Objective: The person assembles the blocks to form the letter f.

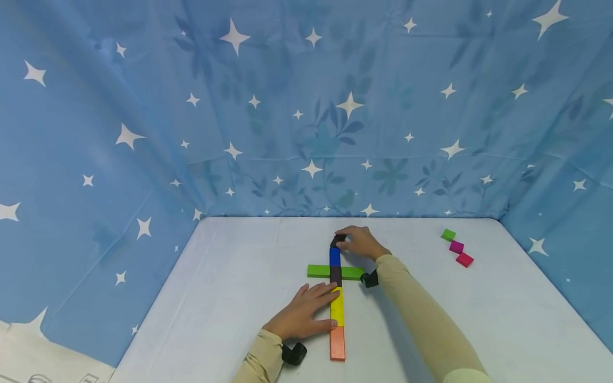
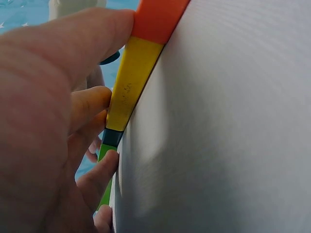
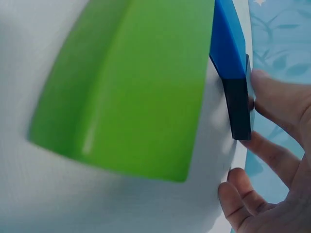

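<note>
A cross of coloured blocks lies on the white table. Its upright runs from an orange block through a yellow block, a dark block and a blue block to a black block at the far end. Green blocks form the arms on either side. My left hand rests its spread, mostly straight fingers and thumb along the left edge of the yellow block. At the far end, my right hand pinches the black block between thumb and finger, against the blue block's end.
Toward the back right lie a small green block, a magenta block and a red block. A blue star-patterned curtain hangs behind and beside the table. Each wrist wears a black camera.
</note>
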`<act>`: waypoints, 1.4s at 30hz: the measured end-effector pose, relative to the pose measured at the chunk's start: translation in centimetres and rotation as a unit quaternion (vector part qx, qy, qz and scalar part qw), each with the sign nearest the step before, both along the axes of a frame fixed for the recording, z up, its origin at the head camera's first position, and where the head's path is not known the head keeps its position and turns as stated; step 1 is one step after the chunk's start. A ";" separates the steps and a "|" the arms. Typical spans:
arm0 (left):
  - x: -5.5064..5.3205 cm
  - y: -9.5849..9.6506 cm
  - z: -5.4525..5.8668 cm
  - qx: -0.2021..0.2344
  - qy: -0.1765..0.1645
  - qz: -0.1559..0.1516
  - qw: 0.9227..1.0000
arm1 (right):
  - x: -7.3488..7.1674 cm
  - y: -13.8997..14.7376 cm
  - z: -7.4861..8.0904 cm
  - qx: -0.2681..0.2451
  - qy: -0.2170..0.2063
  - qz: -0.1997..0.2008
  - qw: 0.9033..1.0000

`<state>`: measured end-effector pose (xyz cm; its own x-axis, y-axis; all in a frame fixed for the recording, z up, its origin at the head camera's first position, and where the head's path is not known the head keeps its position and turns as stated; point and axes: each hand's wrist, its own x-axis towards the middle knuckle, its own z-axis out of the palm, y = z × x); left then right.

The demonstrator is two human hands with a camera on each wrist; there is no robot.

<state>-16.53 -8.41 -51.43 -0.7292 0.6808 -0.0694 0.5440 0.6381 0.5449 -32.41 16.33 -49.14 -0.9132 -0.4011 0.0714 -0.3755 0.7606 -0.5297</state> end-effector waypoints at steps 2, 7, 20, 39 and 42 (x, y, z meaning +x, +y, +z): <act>0.0 0.0 0.0 0.001 0.003 -0.002 1.000 | 0.0 0.2 0.1 -0.013 -0.010 -0.001 1.000; -0.1 -0.1 -0.2 -0.001 0.006 -0.001 1.000 | 0.0 0.5 0.2 -0.054 -0.031 0.005 0.998; -0.2 -0.1 -0.3 0.005 0.007 -0.001 1.000 | 1.0 2.8 0.8 -0.060 -0.023 -0.038 0.997; -0.1 -0.4 -0.4 0.021 0.001 -0.007 1.000 | 3.0 9.0 0.2 -0.067 -0.012 -0.076 0.995; -0.1 -0.2 -0.3 0.021 0.006 -0.011 1.000 | 3.3 10.5 0.5 -0.057 -0.011 -0.088 0.994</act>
<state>-16.67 -8.57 -51.74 -0.7152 0.6982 -0.0317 0.5643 0.6036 0.5633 -29.09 26.87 -48.68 -0.9705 -0.2249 0.0872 -0.2293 0.7478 -0.6231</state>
